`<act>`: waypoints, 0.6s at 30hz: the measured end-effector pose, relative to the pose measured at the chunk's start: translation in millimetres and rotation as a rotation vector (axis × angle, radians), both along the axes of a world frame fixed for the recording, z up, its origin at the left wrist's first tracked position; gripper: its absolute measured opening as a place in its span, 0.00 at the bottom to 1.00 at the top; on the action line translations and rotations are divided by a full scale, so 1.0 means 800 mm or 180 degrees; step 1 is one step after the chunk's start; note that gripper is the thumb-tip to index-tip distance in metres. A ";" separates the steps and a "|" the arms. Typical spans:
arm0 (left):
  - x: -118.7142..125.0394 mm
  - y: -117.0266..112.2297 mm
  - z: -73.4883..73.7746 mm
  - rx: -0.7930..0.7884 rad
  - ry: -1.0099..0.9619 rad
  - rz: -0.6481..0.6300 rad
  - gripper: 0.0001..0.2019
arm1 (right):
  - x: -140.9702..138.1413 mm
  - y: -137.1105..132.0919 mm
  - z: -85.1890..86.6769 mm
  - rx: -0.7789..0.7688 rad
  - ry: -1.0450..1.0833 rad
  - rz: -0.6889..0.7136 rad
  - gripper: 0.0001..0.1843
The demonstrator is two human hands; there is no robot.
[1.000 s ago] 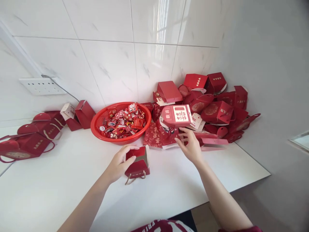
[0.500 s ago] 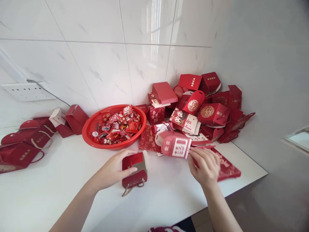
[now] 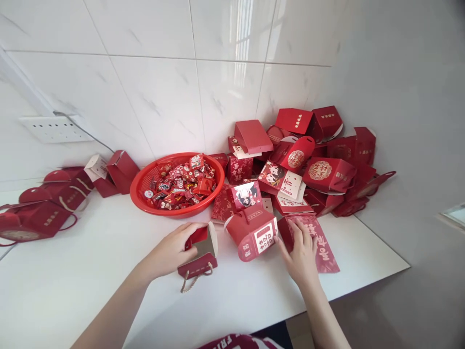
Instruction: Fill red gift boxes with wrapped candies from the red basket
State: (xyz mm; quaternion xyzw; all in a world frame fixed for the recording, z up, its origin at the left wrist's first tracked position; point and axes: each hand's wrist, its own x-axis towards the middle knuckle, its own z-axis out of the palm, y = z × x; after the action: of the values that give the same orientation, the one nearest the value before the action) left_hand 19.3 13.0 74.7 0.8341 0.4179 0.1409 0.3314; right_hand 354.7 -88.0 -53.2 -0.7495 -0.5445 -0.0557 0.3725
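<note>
My left hand (image 3: 172, 254) is closed on a small red gift box (image 3: 199, 265), thumb inside its open top and fingers on the far side. A twisted rope handle (image 3: 196, 278) hangs from the box's near side onto the white counter. Just right of it, a red candy box (image 3: 250, 230) with a white double-happiness label leans among other cartons. My right hand (image 3: 300, 252) is at that box's right end, fingers apart; its index finger is close to the label edge, and I cannot tell if they touch. Beneath the fingers lies a flat red printed carton (image 3: 323, 247).
A red plastic basket (image 3: 136, 194) full of wrapped candies stands at the back. Several folded red boxes (image 3: 321, 174) are heaped at the right by the grey wall. More handled boxes (image 3: 54, 213) stand in a row at the left, below a wall socket (image 3: 54, 130).
The labelled candy box, held up by my right hand before, has come down left and toward me, and its flap faces the front. My right fingers have spread off it. My left hand keeps its box.
</note>
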 end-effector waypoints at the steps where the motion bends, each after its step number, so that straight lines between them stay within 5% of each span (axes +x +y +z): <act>1: -0.009 0.000 -0.002 -0.0063 -0.0069 0.0094 0.29 | -0.006 0.001 0.003 0.0118 0.0013 0.0087 0.31; 7: -0.047 0.005 -0.026 -0.0481 -0.1041 0.1057 0.23 | -0.035 -0.005 0.024 0.0631 -0.0302 0.0707 0.33; 12: -0.057 0.011 -0.042 -0.0793 -0.1396 0.1617 0.20 | -0.034 -0.006 0.062 -0.0503 -0.0777 0.1986 0.42; 18: -0.067 0.011 -0.047 -0.1196 -0.1328 0.1653 0.24 | -0.015 0.012 0.087 -0.1204 -0.0594 0.2091 0.52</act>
State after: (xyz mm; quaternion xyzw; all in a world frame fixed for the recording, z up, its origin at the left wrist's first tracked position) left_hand -34.3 21.6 36.9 0.5784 0.5575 0.3078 0.5098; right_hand 342.7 -78.1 16.7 -0.5824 -0.7876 0.1000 0.1746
